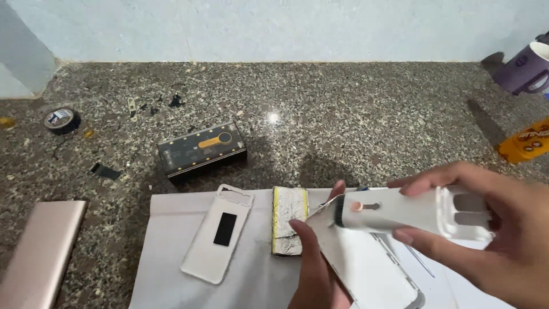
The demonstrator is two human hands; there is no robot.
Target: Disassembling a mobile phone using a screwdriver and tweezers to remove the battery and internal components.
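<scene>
My right hand (503, 234) grips a white bar-shaped tool (412, 213) with a dark brush end and an orange button, held level over the sheet. Its brush end touches the upper edge of a flat white phone-sized panel (366, 266), which my left hand (314, 269) holds tilted from below, thumb on its left corner. Both sit above a white sheet (171, 269) spread on the speckled stone counter (343, 109). A white phone back cover (218, 233) with a black rectangle lies on the sheet to the left. A foil-wrapped block with yellow edges (289, 220) lies just left of my left thumb.
A black box with an orange mark (201, 150) stands behind the sheet. A roll of black tape (62, 120) lies far left, a pink-gold flat device (40, 254) at the lower left. A purple cup (523, 70) and an orange packet (525, 146) sit at the right edge. Small dark scraps (106, 171) dot the counter.
</scene>
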